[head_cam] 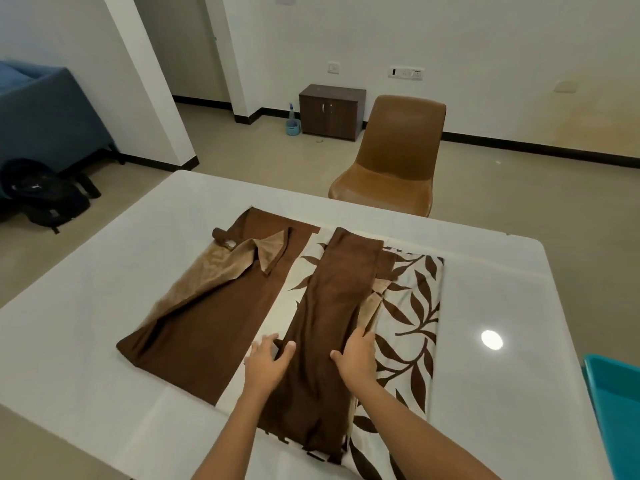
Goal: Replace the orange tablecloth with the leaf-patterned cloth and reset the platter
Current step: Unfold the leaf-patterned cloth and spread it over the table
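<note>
leaf-patterned cloth (pixel 412 306) lies partly folded on the middle of white table (pixel 485 271) | we see left hand (pixel 268 362) pinching the left edge of its brown folded strip (pixel 329 299), thumb on top | right hand (pixel 356 358) grips the right edge, fingers curled round it | brown chair (pixel 391 161) at far side

Cloth (pixel 412 306) cream, brown leaf pattern, dark brown band; table (pixel 485 271) white; chair (pixel 398 150) tan
</note>
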Demonstrator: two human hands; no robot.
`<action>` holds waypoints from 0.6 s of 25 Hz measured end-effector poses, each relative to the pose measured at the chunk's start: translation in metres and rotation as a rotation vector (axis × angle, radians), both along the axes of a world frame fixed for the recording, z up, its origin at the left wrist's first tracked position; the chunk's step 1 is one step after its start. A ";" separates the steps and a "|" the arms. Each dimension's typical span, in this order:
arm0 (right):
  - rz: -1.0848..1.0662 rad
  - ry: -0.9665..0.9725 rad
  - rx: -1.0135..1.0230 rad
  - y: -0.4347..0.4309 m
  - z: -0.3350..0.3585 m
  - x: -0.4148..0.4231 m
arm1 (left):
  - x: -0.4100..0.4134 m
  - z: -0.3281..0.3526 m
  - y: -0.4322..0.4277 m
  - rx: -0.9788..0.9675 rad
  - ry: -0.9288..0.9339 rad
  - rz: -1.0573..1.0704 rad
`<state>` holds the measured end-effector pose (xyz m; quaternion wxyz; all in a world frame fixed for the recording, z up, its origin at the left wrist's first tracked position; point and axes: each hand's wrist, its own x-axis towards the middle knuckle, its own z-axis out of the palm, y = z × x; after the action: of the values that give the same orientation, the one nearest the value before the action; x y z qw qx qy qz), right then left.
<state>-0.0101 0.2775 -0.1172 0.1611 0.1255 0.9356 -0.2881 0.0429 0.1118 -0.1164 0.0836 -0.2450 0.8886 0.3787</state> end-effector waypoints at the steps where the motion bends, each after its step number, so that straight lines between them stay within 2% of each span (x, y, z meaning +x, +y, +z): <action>1: 0.031 0.013 0.016 0.000 -0.003 0.003 | 0.001 -0.004 0.005 -0.001 -0.059 -0.037; 4: 0.077 0.095 -0.073 0.017 -0.010 0.005 | 0.007 -0.009 0.023 -0.063 -0.073 -0.165; 8: -0.047 0.182 -0.096 0.084 -0.006 -0.004 | -0.003 -0.006 0.027 -0.178 -0.155 -0.192; 12: -0.193 0.215 0.096 0.201 0.005 0.002 | -0.012 -0.010 0.032 -0.205 -0.219 -0.168; 15: -0.492 0.158 0.232 0.311 0.001 0.033 | -0.007 -0.017 0.033 -0.279 -0.206 -0.179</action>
<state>0.0230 0.5887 -0.1157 -0.0028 0.3435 0.9133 -0.2187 0.0358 0.1450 -0.1330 0.1729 -0.2118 0.9374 0.2159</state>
